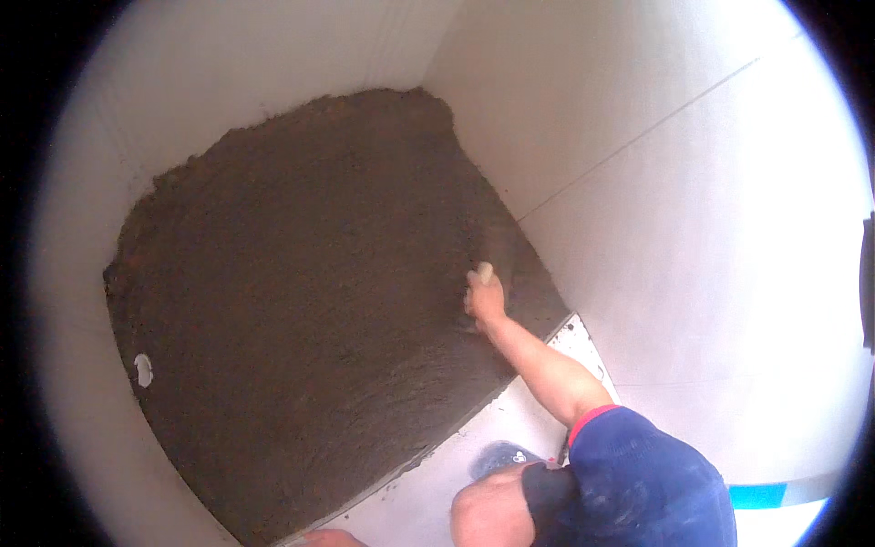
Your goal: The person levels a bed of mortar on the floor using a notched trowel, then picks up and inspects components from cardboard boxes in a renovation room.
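My right hand (486,296) is closed around the pale handle of a trowel (486,271), low over the right part of a bed of dark grey-brown mortar (292,246). The trowel's blade is blurred and blends into the mortar, so its outline is hard to make out. Around the hand the mortar looks fairly smooth, while its far and left borders are ragged against the walls. My left hand does not show; a bit of bare skin at the lower edge is too cropped to identify.
Pale wall panels (674,228) enclose the mortar at the back, left and right. A light ledge (510,415) with mortar crumbs runs along the near side, beside my shoe (499,456) and bent knee (492,512). A small white piece (143,370) sits at the mortar's left border.
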Tool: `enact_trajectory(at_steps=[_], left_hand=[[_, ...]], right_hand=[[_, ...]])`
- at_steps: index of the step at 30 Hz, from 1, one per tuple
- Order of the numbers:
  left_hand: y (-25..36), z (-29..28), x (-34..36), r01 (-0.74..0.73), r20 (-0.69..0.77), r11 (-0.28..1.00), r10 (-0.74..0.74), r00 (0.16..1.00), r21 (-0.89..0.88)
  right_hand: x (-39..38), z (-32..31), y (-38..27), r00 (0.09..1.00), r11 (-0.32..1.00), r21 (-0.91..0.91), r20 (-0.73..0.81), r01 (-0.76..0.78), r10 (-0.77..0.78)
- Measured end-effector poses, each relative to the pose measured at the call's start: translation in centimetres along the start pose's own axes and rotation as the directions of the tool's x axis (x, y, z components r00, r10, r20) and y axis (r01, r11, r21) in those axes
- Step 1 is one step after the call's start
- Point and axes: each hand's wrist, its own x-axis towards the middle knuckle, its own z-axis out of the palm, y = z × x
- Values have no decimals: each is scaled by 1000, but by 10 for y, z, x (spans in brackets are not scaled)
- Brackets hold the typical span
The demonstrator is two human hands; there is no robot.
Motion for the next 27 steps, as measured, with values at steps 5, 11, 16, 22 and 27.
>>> enact_trajectory(at_steps=[5,11,16,22,27], left_hand=[[-17,24,-6,-51,9,999,51,999,-8],[-61,63,1,-80,-13,997,80,997,3],[-83,93,17,15,-90,1000,-13,996,16],[-48,64,5,61,-36,998,-61,998,11],[-56,60,11,10,-53,990,-3,999,141]], right_hand=[[-39,-72,27,963,933,360,-240,-31,125],[-13,-101,22,956,816,573,-190,-76,223],[23,-62,8,957,678,716,-50,-164,284],[80,14,-29,963,787,556,167,-269,211],[85,31,-45,987,838,522,97,-162,130]])
